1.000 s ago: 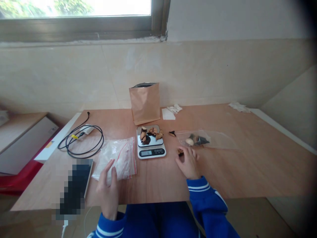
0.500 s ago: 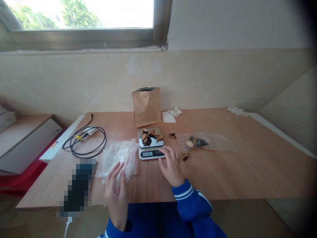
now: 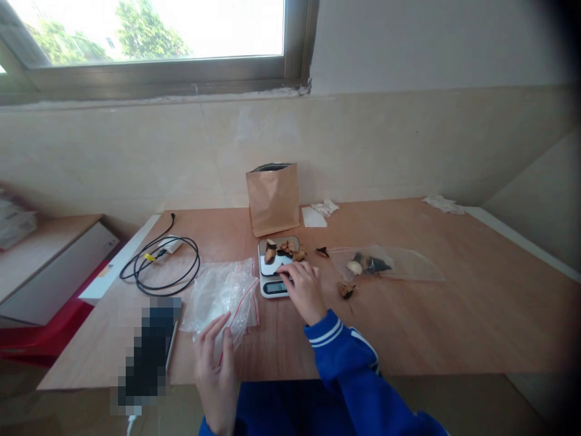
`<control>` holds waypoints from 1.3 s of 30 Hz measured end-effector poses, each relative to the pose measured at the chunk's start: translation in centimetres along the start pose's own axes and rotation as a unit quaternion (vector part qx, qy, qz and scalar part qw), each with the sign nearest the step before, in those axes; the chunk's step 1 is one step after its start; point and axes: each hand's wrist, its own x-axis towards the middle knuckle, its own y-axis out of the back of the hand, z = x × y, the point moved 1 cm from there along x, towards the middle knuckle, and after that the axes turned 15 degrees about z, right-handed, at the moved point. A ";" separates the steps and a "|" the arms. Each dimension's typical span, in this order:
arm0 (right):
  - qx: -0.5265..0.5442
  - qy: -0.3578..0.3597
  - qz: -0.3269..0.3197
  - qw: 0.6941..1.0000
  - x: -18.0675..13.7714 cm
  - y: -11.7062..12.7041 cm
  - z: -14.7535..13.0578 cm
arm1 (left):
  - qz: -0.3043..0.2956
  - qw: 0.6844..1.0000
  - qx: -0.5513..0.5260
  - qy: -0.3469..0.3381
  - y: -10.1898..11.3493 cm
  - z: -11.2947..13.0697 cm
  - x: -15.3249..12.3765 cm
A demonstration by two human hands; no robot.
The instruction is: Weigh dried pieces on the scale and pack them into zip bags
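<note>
Since the right hand (image 3: 303,287) has moved left from the loose brown piece (image 3: 345,290), now left lying on the table (image 3: 408,339), it has reached the near edge of the digital scale (image 3: 265,268). Its thumb and forefinger are closed, apparently pinching a dark piece (image 3: 281,265) there; I judge that the load on the pan is being altered. The left hand (image 3: 215,360) is at the near side of the clear bags (image 3: 218,290), fingers loosely curved; from where I stand I cannot tell whether they grip the plastic. Most of the dark piece is hidden by the fingers; the visible part looks thin. Behind it on the pan, the dried pieces (image 3: 288,246) appear tan-brown, curled and irregular, with some darker patches.
</note>
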 end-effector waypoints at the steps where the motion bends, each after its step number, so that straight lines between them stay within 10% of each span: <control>1: -0.002 -0.009 0.015 1.000 -0.2 1.0 0.7 | -0.002 1.000 0.001 0.003 -0.1 -0.1 0.0; 9: -0.094 -0.044 0.004 0.995 -2.2 4.7 8.8 | -0.011 0.999 0.031 -0.027 -1.1 -1.1 -0.6; 19: -0.048 -0.099 0.025 0.994 -8.1 6.2 11.0 | -0.034 0.993 0.075 -0.086 -1.8 -3.9 -0.5; 28: 0.114 -0.072 -0.003 0.991 -2.7 4.9 3.5 | -0.010 0.987 0.079 -0.142 -2.5 -3.9 -1.3; 39: -0.039 0.017 -0.037 0.998 1.5 -1.1 0.2 | -0.020 0.988 0.085 -0.128 -2.1 -3.9 -1.6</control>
